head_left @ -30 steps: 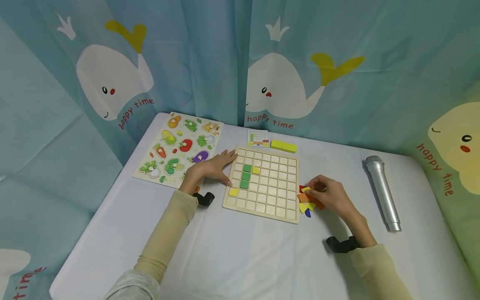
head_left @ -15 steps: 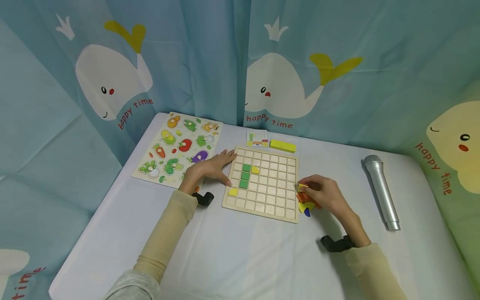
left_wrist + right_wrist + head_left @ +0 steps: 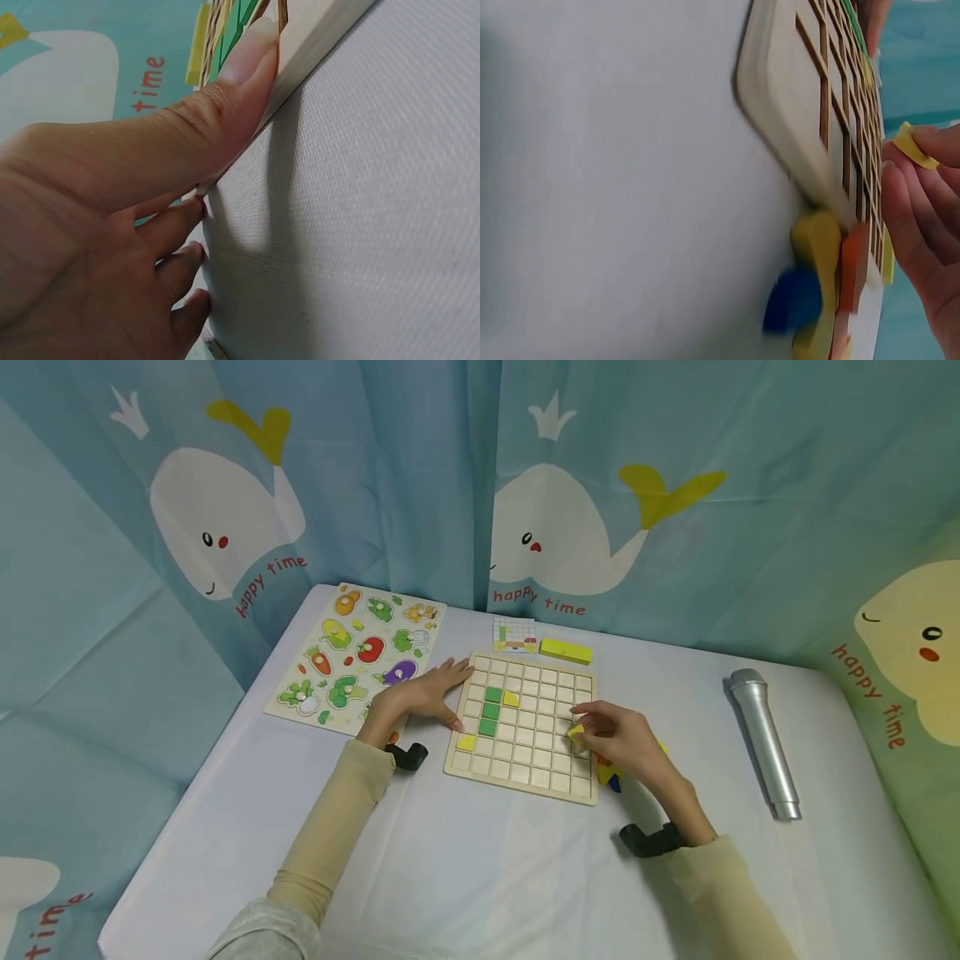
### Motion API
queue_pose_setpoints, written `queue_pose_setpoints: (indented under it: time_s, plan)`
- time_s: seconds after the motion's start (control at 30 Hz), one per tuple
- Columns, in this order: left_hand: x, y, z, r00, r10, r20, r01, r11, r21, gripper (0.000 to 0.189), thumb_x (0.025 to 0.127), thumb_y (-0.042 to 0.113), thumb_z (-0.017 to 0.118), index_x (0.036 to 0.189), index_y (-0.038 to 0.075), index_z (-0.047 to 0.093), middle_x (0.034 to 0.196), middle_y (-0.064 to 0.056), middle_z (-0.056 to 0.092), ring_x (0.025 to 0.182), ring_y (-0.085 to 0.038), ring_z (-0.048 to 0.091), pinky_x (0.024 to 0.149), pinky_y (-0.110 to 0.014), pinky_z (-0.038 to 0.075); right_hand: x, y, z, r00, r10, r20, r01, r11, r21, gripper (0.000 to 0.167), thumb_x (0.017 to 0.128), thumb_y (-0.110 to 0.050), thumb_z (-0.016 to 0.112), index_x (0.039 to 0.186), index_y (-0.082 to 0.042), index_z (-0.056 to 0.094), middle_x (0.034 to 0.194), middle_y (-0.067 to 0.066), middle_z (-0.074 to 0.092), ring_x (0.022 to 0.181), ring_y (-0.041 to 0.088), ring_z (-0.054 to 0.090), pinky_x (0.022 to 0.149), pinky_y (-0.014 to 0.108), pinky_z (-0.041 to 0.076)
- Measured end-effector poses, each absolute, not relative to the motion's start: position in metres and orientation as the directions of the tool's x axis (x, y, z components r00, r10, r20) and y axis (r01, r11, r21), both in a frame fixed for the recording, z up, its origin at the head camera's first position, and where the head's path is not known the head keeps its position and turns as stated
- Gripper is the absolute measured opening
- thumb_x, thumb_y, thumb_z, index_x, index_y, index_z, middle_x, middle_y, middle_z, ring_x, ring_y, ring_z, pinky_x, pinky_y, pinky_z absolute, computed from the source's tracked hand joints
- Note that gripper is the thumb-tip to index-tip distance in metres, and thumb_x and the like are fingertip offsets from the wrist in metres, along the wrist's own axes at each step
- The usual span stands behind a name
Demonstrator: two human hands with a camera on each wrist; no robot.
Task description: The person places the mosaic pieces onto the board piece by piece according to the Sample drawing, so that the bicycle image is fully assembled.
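My right hand (image 3: 626,742) pinches a small yellow tile (image 3: 913,146) between thumb and fingers, above the right side of a wooden grid board (image 3: 531,738). On the left, my left hand (image 3: 426,695) is spread against the board's left edge, its thumb (image 3: 240,71) lying on the rim in the left wrist view. Several green tiles (image 3: 490,711) form a column in the grid. A yellow tile (image 3: 511,699) sits beside them, and another yellow tile (image 3: 466,742) is near the lower left corner. Loose coloured tiles (image 3: 851,266) lie by the board's right edge, partly hidden by my right hand in the head view.
A vegetable puzzle board (image 3: 358,650) lies at the left. Behind the grid are a printed pattern card (image 3: 514,635) and a yellow bar-shaped block (image 3: 566,651). A silver microphone (image 3: 765,743) lies at the right. Printed curtains (image 3: 420,485) hang round the white table (image 3: 450,877).
My right hand has picked up the yellow tile from the loose pile and moved left with it, over the board. My left hand has stayed at the board's left edge.
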State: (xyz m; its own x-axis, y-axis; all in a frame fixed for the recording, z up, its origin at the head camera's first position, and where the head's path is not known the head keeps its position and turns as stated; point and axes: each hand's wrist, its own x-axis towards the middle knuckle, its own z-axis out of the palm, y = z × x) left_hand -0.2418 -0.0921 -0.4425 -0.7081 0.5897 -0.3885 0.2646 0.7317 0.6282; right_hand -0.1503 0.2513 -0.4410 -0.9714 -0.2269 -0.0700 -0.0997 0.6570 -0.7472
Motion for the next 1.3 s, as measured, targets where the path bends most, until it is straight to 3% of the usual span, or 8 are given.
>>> queue_pose_setpoints:
  time_s: [0.3,0.53,0.8,1.03,1.3]
  plan:
    - [-0.241,-0.092,-0.440,-0.708,0.588,-0.391,0.260,0.732,0.630,0.110,0.083,0.026,0.087,0.166,0.013,0.015,0.175,-0.003,0.000,0.161,-0.027,-0.009,0.130,-0.053,0.002,-0.155,0.230,-0.447,-0.960,-0.271,-0.063,-0.121,0.611,-0.783,0.024,0.090,-0.004,0.076,0.114,-0.002,0.073,0.099,0.012,0.075,0.092,0.025,0.073,0.080,0.021,0.059]
    - [-0.241,-0.091,-0.440,-0.712,0.585,-0.388,0.264,0.736,0.623,0.110,0.084,0.025,0.086,0.166,0.014,0.015,0.175,-0.003,0.000,0.161,-0.027,-0.008,0.130,-0.052,0.002,-0.159,0.214,-0.450,-0.948,-0.318,-0.030,-0.176,0.598,-0.782,0.015,0.090,-0.007,0.078,0.104,-0.007,0.077,0.096,0.007,0.077,0.087,0.019,0.073,0.077,0.021,0.059]
    - [-0.241,-0.091,-0.440,-0.712,0.585,-0.388,0.264,0.735,0.625,0.110,0.084,0.025,0.086,0.166,0.013,0.015,0.175,-0.004,0.000,0.161,-0.027,-0.008,0.130,-0.053,0.002,-0.163,0.192,-0.448,-0.931,-0.364,-0.036,-0.201,0.592,-0.780,0.011,0.091,-0.008,0.077,0.101,-0.010,0.078,0.092,0.004,0.077,0.083,0.016,0.072,0.074,0.023,0.058]
    - [-0.242,-0.092,-0.442,-0.715,0.582,-0.388,0.268,0.740,0.617,0.110,0.083,0.027,0.087,0.166,0.014,0.016,0.175,-0.004,0.001,0.161,-0.027,-0.007,0.130,-0.052,0.004,-0.167,0.175,-0.447,-0.916,-0.398,-0.040,-0.229,0.604,-0.763,0.010,0.090,-0.010,0.079,0.100,-0.012,0.079,0.091,0.001,0.078,0.082,0.013,0.071,0.079,0.026,0.059]
    - [-0.242,-0.092,-0.442,-0.713,0.576,-0.400,0.256,0.745,0.616,0.109,0.083,0.028,0.086,0.166,0.015,0.016,0.175,-0.003,0.001,0.161,-0.027,-0.007,0.130,-0.052,0.003,-0.170,0.160,-0.449,-0.894,-0.447,-0.022,-0.269,0.576,-0.772,0.011,0.090,-0.005,0.077,0.100,-0.008,0.080,0.090,0.003,0.077,0.080,0.014,0.070,0.076,0.025,0.058]
